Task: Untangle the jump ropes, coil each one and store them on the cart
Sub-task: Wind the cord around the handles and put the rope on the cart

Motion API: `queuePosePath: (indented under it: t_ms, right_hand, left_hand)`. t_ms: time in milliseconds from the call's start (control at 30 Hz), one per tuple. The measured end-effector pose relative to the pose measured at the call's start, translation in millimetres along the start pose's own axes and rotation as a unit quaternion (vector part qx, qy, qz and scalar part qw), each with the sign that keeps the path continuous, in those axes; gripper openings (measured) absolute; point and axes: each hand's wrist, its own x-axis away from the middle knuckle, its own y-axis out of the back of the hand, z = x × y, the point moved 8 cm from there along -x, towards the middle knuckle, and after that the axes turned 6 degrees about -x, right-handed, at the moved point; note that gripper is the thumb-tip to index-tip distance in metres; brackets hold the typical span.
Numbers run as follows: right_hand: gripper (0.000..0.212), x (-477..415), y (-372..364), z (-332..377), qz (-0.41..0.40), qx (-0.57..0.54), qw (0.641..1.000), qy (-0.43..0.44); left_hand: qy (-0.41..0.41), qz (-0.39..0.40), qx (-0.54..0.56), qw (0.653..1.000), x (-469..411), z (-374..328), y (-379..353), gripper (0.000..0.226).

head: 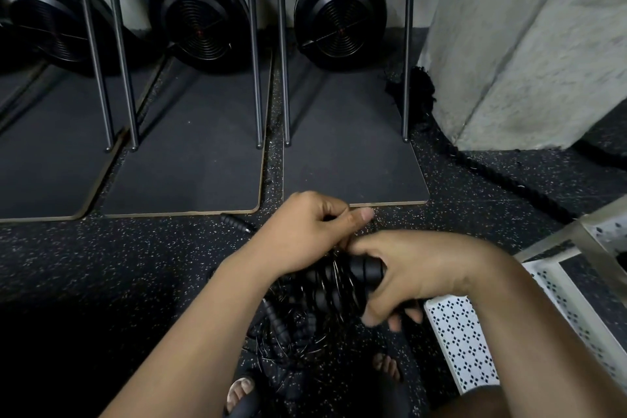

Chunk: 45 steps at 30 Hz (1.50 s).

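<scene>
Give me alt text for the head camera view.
A right hand grips a tangled bundle of black ribbed-handled wire jump ropes while the left hand pinches its wires, above a speckled black rubber floor. A white perforated metal cart stands at right.

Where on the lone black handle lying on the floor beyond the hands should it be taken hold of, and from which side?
Take the handle round its ribbed middle, from above, fingers across its length. It lies flat on the floor with both long sides clear, and the ribs should resist slipping; the tapered end looks too thin.
</scene>
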Motion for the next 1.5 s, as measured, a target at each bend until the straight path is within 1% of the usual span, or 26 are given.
queuePosePath:
  t_ms: [67, 133, 200, 233, 267, 300, 333, 367, 400, 433, 467, 500, 567, 600, 667, 733, 800, 833, 900, 967, 1067, 1133, 1200, 1333, 1400, 1500]
  right_hand:
    - [0.041, 8, -6, 6, 0.047, -0.030, 0.998, 0.015]
    - [0.044, 15, -9, 13, 0.087, -0.064, 0.993, 0.041]
    - [0.054, 20, -11, 22, 0.112, -0.102, 0.985, 0.082]
    - [0.060, 22, -9, 26, 0.112, -0.125, 0.980, 0.109]
    - [0.066, 23, -6, 30, 0.101, -0.146, 0.974, 0.138]
    - [0.070, 25, 0, 34, 0.083, -0.166, 0.968, 0.167]
    - [0.071, 26, 6, 37, 0.059, -0.186, 0.961, 0.195]
    - [0.070, 28, 13, 40, 0.034, -0.204, 0.953, 0.221]
    - [0.068, 29, 20, 42, 0.005, -0.222, 0.944, 0.242]
    - [0.066, 30, 28, 43, -0.028, -0.241, 0.935, 0.257]
    - [0.065, 30, 36, 43, -0.065, -0.259, 0.927, 0.265]
    - [0.065, 31, 43, 42, -0.104, -0.272, 0.918, 0.270]
    - [0.065, 34, 54, 40, -0.178, -0.290, 0.900, 0.274]
    - [0.064, 35, 58, 38, -0.210, -0.296, 0.890, 0.275]
    - [0.057, 34, 63, 36, -0.263, -0.306, 0.872, 0.279]
    - [0.048, 32, 69, 31, -0.322, -0.295, 0.856, 0.278]
    - [0.044, 32, 78, 23, -0.390, -0.266, 0.840, 0.267]
    - [0.044, 34, 82, 19, -0.426, -0.243, 0.834, 0.253]
    - [0.050, 38, 89, 11, -0.499, -0.164, 0.828, 0.196]
    - [0.056, 41, 94, 4, -0.539, -0.107, 0.823, 0.145]
    - [0.058, 36, 93, 1, -0.532, -0.090, 0.833, 0.123]
    - [0.058, 29, 89, -1, -0.504, -0.050, 0.858, 0.081]
    - [0.057, 19, 80, -3, -0.452, -0.013, 0.891, 0.036]
    - [0.051, 4, 63, -9, -0.330, -0.021, 0.944, 0.004]
    - [0.049, 2, 55, -11, -0.273, -0.003, 0.962, -0.018]
    - [0.048, -2, 38, -17, -0.167, 0.033, 0.984, -0.054]
  left_hand:
    - [0.012, 0.042, 0.066, 0.997, 3, 1, -4, 0.060]
    - [0.009, 0.073, 0.121, 0.990, 4, -5, -4, 0.060]
    - [0.020, 0.094, 0.150, 0.984, 3, -8, -4, 0.062]
    - [0.031, 0.090, 0.169, 0.981, 2, 2, -5, 0.061]
    - [0.060, 0.075, 0.194, 0.976, 1, 16, -6, 0.058]
    - [0.106, 0.052, 0.208, 0.971, 3, 28, -5, 0.054]
    - [0.141, 0.028, 0.199, 0.969, 5, 43, -2, 0.050]
    - [0.141, 0.041, 0.167, 0.975, 10, 48, -3, 0.045]
    - [0.162, 0.037, 0.166, 0.972, 14, 51, -2, 0.044]
    - [0.165, 0.026, 0.130, 0.977, 17, 47, 3, 0.044]
    - [0.125, 0.011, 0.103, 0.987, 12, 34, 6, 0.046]
    - [0.094, 0.008, 0.125, 0.988, 7, 25, 7, 0.046]
    - [0.080, 0.019, 0.168, 0.982, -2, 17, 3, 0.044]
    - [0.063, 0.034, 0.154, 0.985, -5, 21, -2, 0.042]
    - [0.064, 0.038, 0.097, 0.993, -8, 32, -10, 0.035]
    - [0.065, 0.047, 0.049, 0.996, -9, 36, -14, 0.031]
    - [0.070, 0.045, 0.005, 0.996, -8, 37, -14, 0.033]
    - [0.075, 0.042, -0.005, 0.996, -8, 39, -13, 0.034]
    - [0.065, 0.026, -0.012, 0.997, -8, 39, -7, 0.036]
    - [0.048, 0.011, -0.016, 0.999, -8, 36, -1, 0.033]
    - [0.027, -0.004, -0.015, 1.000, -9, 32, 3, 0.030]
    - [0.015, -0.025, -0.034, 0.999, -9, 29, 5, 0.029]
    - [0.007, -0.043, -0.042, 0.998, -8, 27, 8, 0.030]
    - [-0.013, -0.049, -0.047, 0.998, -6, 21, 8, 0.035]
    - [-0.016, -0.030, -0.046, 0.998, -4, 18, 3, 0.033]
    - [-0.014, 0.022, -0.028, 0.999, -2, 17, -10, 0.030]
